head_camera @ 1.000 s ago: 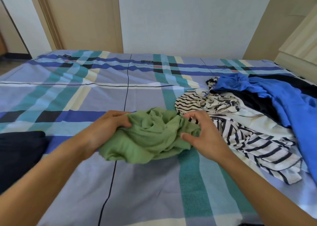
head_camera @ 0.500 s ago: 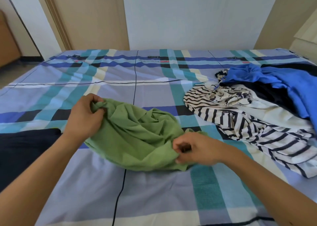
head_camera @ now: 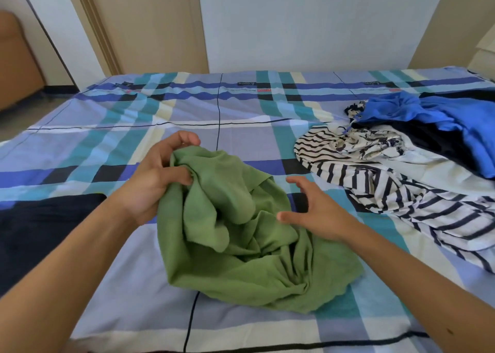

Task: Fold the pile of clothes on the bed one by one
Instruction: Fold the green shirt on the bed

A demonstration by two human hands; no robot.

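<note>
At the far left edge a brown piece of furniture (head_camera: 16, 57) is seen beyond the bed, and a beige door (head_camera: 150, 23) is set in the wall behind. The bed (head_camera: 134, 122) is covered by a plaid sheet in blue, teal, cream and black. On its near left part a dark navy cloth (head_camera: 40, 226) is laid flat. Just right of that, the left hand (head_camera: 158, 175) is raised a little above the sheet. Its grip is clamped on the upper edge of the green garment (head_camera: 241, 259), with the thumb pressed into the fabric and the fingers curled behind it. The green garment is found in the middle of the bed, towards the near edge. It is lifted at the left hand's end and lies crumpled and unfolded on the sheet below. The right hand (head_camera: 318, 210) is held over the garment's right side, its grip apart, with the fingers spread and lightly bent and nothing held. Whether the thumb touches the cloth cannot be told. Further right, apart from the green garment, the pile of clothes is heaped on the bed. A black-and-white striped garment (head_camera: 401, 200) is spread at the front, with a crumpled patterned cloth (head_camera: 367, 143) on top of it. A white garment (head_camera: 428, 167) and a black garment (head_camera: 439, 141) are layered behind, and a blue garment (head_camera: 439, 114) is draped over them at the far right.
</note>
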